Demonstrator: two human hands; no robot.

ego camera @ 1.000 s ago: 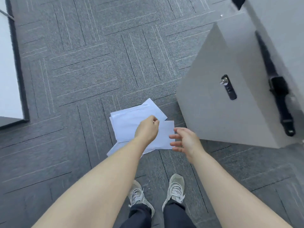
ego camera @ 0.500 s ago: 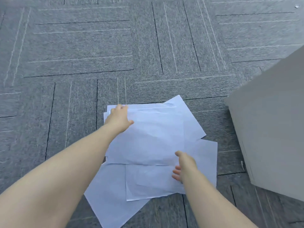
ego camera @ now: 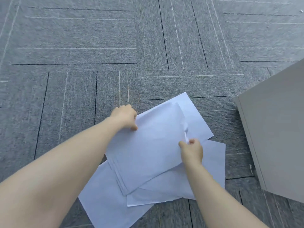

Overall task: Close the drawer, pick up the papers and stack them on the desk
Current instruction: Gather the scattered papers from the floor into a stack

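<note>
Several white papers (ego camera: 148,150) lie in a loose, overlapping pile on the grey carpet. My left hand (ego camera: 125,116) pinches the far left corner of the top sheets. My right hand (ego camera: 191,149) grips the right edge of those same sheets, which is crumpled between its fingers. The top sheets are tilted and partly lifted off the lower papers (ego camera: 105,201). The grey drawer cabinet (ego camera: 276,129) stands at the right; only a plain side of it shows, and the drawer front is out of view.
Grey carpet tiles (ego camera: 82,46) with thin light and dark stripes cover the floor all around the pile. The cabinet's lower corner is close to the right edge of the papers.
The view has dropped closer to the floor. Both hands have closed on the top sheets; the right edge is now crumpled and the sheets have turned and lifted.
</note>
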